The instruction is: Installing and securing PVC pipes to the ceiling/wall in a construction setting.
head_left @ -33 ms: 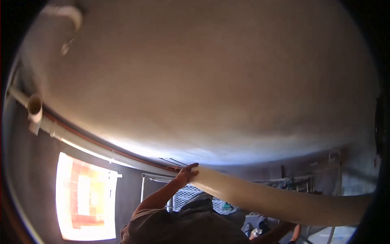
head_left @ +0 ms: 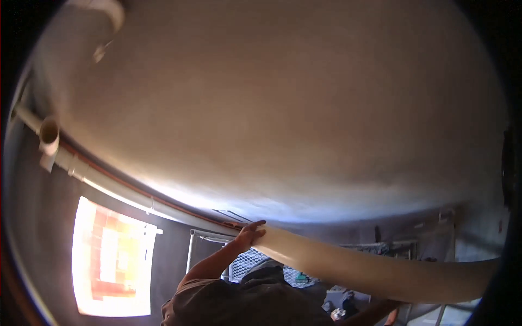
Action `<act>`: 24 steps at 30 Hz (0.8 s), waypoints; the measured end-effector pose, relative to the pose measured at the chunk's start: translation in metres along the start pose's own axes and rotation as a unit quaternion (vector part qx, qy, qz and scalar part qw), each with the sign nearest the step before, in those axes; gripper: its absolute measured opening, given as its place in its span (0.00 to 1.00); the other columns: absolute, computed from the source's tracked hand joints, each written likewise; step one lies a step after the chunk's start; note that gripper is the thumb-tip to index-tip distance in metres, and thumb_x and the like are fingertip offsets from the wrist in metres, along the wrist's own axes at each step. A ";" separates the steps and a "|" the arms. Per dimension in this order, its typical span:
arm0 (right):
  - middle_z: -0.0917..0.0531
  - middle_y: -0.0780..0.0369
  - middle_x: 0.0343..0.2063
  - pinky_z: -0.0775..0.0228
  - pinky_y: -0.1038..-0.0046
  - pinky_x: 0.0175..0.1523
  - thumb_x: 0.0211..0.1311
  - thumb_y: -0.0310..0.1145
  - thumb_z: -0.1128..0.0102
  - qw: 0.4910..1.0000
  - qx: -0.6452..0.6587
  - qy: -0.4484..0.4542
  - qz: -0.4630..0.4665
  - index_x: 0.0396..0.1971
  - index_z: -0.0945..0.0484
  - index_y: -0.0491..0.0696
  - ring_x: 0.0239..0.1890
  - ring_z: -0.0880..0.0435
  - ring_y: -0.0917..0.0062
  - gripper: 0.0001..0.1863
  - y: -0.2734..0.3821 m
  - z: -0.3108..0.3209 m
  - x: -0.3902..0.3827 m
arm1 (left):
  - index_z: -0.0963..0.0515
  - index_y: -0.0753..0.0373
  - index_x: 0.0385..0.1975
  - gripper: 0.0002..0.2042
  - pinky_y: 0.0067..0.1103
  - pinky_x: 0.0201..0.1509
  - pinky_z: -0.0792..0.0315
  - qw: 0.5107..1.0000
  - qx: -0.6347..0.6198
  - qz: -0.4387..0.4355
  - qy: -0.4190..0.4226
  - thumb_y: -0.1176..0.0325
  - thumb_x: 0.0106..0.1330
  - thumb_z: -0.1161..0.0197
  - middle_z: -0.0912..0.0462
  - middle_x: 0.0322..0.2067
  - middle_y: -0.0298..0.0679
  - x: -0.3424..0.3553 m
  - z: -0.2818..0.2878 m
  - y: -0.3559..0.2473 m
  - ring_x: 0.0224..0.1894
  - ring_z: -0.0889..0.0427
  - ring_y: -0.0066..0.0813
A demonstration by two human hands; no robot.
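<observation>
A long, thick cream-coloured plastic pipe [head_left: 348, 265] stretches from the middle of the view to the right rim, its near-middle end the higher one. My left hand [head_left: 251, 235] grips that end, with the thumb and fingers bent around the edge. From the lower edge my right forearm [head_left: 372, 313] reaches up beneath the pipe. The pipe hides my right hand, so its fingers do not show.
A bare ceiling [head_left: 283, 119] spreads overhead. Along the left wall runs a fixed pipe [head_left: 111, 189] with an open-mouthed branch fitting [head_left: 49, 130]. Below it is a bright window [head_left: 113, 258]. Metal mesh [head_left: 244, 262] and a rail frame [head_left: 191, 247] stand beneath my left arm.
The view has tilted slightly, so the window and wall pipe sit a little higher. My left hand keeps its grip on the pipe's end.
</observation>
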State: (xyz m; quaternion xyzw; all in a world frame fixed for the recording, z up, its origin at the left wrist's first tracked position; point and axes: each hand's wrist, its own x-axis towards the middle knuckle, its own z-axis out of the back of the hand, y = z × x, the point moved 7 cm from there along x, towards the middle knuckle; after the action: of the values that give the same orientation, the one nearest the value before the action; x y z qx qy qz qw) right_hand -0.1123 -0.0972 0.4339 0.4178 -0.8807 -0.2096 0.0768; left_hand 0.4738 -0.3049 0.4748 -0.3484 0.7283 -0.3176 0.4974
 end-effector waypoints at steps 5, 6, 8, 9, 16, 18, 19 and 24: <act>0.24 0.62 0.42 0.35 0.64 0.46 0.55 0.48 0.38 0.998 -0.051 0.021 -0.030 0.46 0.26 0.46 0.41 0.27 0.70 0.24 -0.002 -0.019 0.038 | 0.33 0.69 0.59 0.26 0.32 0.54 0.26 0.998 -0.009 0.029 -0.058 0.71 0.61 0.37 0.24 0.50 0.50 -0.044 0.043 0.021 0.50 0.22 0.41; 0.23 0.62 0.42 0.34 0.64 0.45 0.55 0.47 0.38 0.997 -0.061 0.025 -0.037 0.45 0.26 0.46 0.40 0.27 0.70 0.23 -0.002 -0.020 0.048 | 0.31 0.69 0.58 0.25 0.32 0.52 0.25 0.996 -0.009 0.022 -0.084 0.69 0.61 0.35 0.23 0.48 0.50 -0.055 0.050 0.023 0.48 0.21 0.41; 0.23 0.62 0.41 0.34 0.64 0.44 0.56 0.46 0.38 0.995 -0.083 0.030 -0.051 0.44 0.25 0.46 0.39 0.27 0.70 0.22 -0.004 -0.025 0.064 | 0.30 0.69 0.57 0.25 0.32 0.51 0.24 0.989 -0.021 0.005 -0.143 0.68 0.61 0.35 0.22 0.47 0.49 -0.072 0.082 0.035 0.46 0.20 0.40; 0.23 0.63 0.40 0.34 0.65 0.43 0.56 0.46 0.38 0.993 -0.098 0.029 -0.058 0.43 0.25 0.46 0.38 0.26 0.70 0.22 -0.001 -0.025 0.067 | 0.29 0.69 0.56 0.24 0.32 0.51 0.24 0.982 -0.023 0.004 -0.188 0.68 0.61 0.35 0.21 0.46 0.49 -0.087 0.096 0.045 0.44 0.19 0.40; 0.21 0.63 0.36 0.32 0.66 0.39 0.56 0.42 0.37 0.967 -0.245 0.016 -0.062 0.40 0.23 0.44 0.33 0.25 0.71 0.18 0.054 -0.052 0.095 | 0.21 0.63 0.49 0.20 0.26 0.48 0.25 0.948 0.194 0.003 -0.250 0.60 0.59 0.32 0.18 0.41 0.43 -0.125 0.136 0.047 0.40 0.19 0.31; 0.21 0.63 0.34 0.31 0.67 0.37 0.57 0.42 0.37 0.951 -0.302 0.009 -0.062 0.39 0.22 0.44 0.32 0.24 0.71 0.17 0.079 -0.063 0.096 | 0.20 0.63 0.48 0.20 0.24 0.48 0.25 0.970 0.046 0.006 -0.239 0.60 0.58 0.31 0.18 0.41 0.43 -0.129 0.148 0.050 0.40 0.19 0.29; 0.20 0.63 0.34 0.31 0.67 0.37 0.57 0.41 0.37 0.943 -0.329 0.006 -0.060 0.38 0.22 0.44 0.31 0.24 0.72 0.16 0.088 -0.073 0.099 | 0.21 0.63 0.49 0.21 0.25 0.47 0.24 0.967 0.060 -0.005 -0.247 0.60 0.57 0.30 0.18 0.41 0.43 -0.125 0.161 0.053 0.40 0.19 0.30; 0.19 0.63 0.31 0.30 0.68 0.33 0.57 0.39 0.37 0.896 -0.443 -0.006 -0.039 0.35 0.21 0.43 0.27 0.23 0.72 0.14 0.100 -0.122 0.109 | 0.20 0.66 0.47 0.21 0.24 0.45 0.24 0.965 0.019 0.007 -0.262 0.61 0.56 0.30 0.17 0.38 0.43 -0.146 0.220 0.048 0.38 0.18 0.29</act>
State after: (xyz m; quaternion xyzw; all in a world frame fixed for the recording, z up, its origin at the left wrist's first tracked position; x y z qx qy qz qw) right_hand -0.2143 -0.1614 0.5828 0.3729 -0.6805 -0.5833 0.2401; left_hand 0.7107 -0.1832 0.4426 -0.4050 0.5691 -0.2255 0.6792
